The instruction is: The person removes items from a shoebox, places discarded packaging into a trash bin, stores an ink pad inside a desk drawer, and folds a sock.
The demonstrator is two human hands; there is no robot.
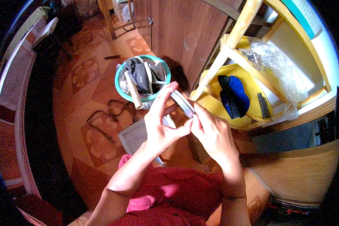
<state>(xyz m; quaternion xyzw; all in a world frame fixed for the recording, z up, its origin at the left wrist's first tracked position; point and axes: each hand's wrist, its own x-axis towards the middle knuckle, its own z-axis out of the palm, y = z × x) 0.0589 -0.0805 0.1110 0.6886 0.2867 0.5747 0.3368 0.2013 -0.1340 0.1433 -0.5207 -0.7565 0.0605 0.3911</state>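
Between my two hands is a slim, silvery flat object (pixel 183 104), seen nearly edge-on and tilted. The fingertips and thumb of my left hand (pixel 162 119) hold it at its upper left end and lower edge. My right hand (pixel 214 132) pinches its lower right end with thumb and fingers. What the object is, I cannot make out. Just behind it stands a teal-rimmed basket (pixel 120 90) with a dark grey item (pixel 141 77) and a pale rod (pixel 133 90) in it. Below my left hand lies a white-grey flat panel (pixel 133 135) on the floor.
A cable (pixel 101 128) lies on the patterned tile floor (pixel 79 101). To the right, a wooden frame (pixel 229 37) stands by a yellow container (pixel 211 107) with a blue and black cloth (pixel 235 96), near clear plastic wrap (pixel 286 71). A brown cabinet (pixel 180 34) rises behind.
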